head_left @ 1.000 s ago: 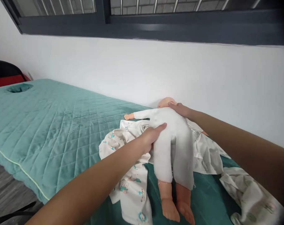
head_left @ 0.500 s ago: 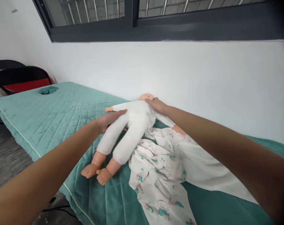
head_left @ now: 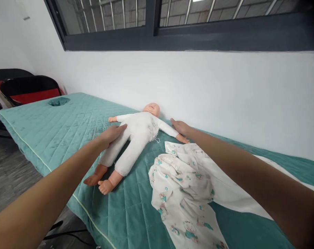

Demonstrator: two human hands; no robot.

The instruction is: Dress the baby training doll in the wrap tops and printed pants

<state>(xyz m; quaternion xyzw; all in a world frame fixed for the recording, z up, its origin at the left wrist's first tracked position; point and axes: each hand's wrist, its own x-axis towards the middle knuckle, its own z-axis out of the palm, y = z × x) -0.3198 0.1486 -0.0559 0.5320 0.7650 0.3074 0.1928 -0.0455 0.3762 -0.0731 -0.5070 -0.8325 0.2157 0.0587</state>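
A baby doll (head_left: 138, 126) with a white cloth body and bare plastic head, hands and feet lies on its back, head toward the wall. My left hand (head_left: 112, 134) grips it at the hip, the thumb on top and the other fingers mostly hidden. Just above the doll's arm on the right, my right hand (head_left: 179, 126) is open and holds nothing. A crumpled white baby garment (head_left: 183, 193) printed with small green and pink figures lies right of the doll. Plain white cloth (head_left: 234, 186) spreads beyond it, partly hidden by my right forearm.
Everything lies on a bed with a quilted green cover (head_left: 76, 124), which has a round hole (head_left: 58, 101) at its far left end. A white wall (head_left: 211, 90) runs along the back below a dark window frame (head_left: 151, 38). Black and red chairs (head_left: 32, 90) stand at left.
The doll has shifted left and settled flat, its head now in plain sight. My right hand has let go near its head and moved right. My left hand stays at its hip.
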